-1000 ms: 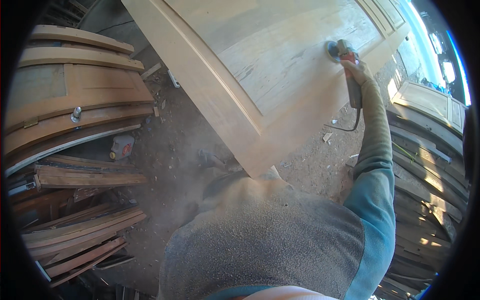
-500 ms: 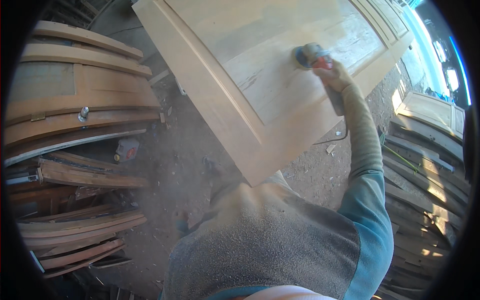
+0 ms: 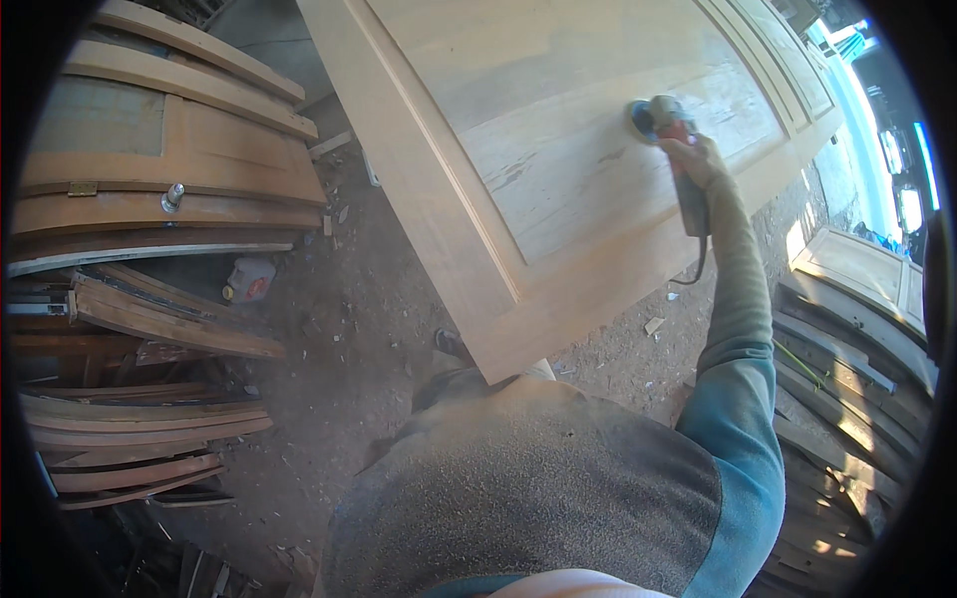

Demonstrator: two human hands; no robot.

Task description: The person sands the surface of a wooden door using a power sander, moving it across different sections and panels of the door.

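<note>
My right hand (image 3: pixel 695 159) is wrapped round the body of an angle grinder (image 3: pixel 688 199), its arm stretched out over a wooden panel door (image 3: pixel 558 164). A round blue-edged disc (image 3: pixel 641 121) at the grinder's head meets the door's large recessed panel, or sits just over it; I cannot tell which. A dark cord trails from the tool's rear end past the door's edge. Pale dust and rough grain patches mark the panel. The door's near corner (image 3: pixel 495 369) points toward my body, close to my waist. My left hand is out of sight.
Stacked wooden doors and boards (image 3: pixel 189 149) fill the left side, with a pale plastic jug (image 3: pixel 249 279) beside them. More planks (image 3: pixel 847 389) and a small panelled door (image 3: pixel 865 267) lie at right. Wood scraps and dust cover the floor (image 3: pixel 349 399).
The grinder and my right hand have shifted right and slightly down in the picture. The whole view has also moved a little, so the door appears farther right.
</note>
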